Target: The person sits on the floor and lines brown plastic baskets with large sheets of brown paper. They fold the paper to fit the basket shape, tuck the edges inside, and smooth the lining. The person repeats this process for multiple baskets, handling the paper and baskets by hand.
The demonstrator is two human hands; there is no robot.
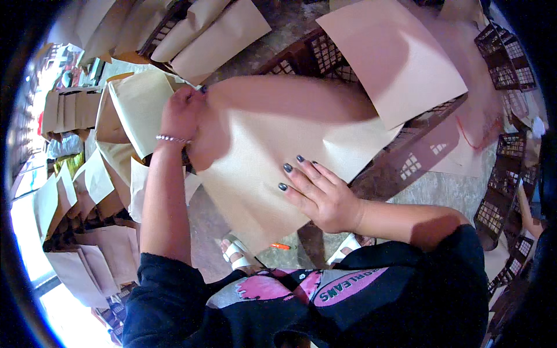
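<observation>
A large tan sheet of paper or thin card (pixel 261 148), slightly curved, lies before me over a dark plastic crate. My left hand (pixel 185 111), a beaded bracelet on its wrist, is closed at the sheet's upper left edge and seems to grip it, though its fingertips are partly hidden. Flat on the sheet's lower right part rests my right hand (pixel 322 198), fingers spread and holding nothing. Another tan sheet (pixel 396 56) overlaps the far right end of the large one. Folded tan sheets (pixel 139 104) stand just left of my left hand.
Dark lattice crates (pixel 491 213) line the right side. Many upright tan sheets (pixel 82 269) fill the left side, and more stacked sheets (pixel 222 39) lie at the top. An orange pen-like object (pixel 280 246) is on the floor between my white sandals (pixel 237 253).
</observation>
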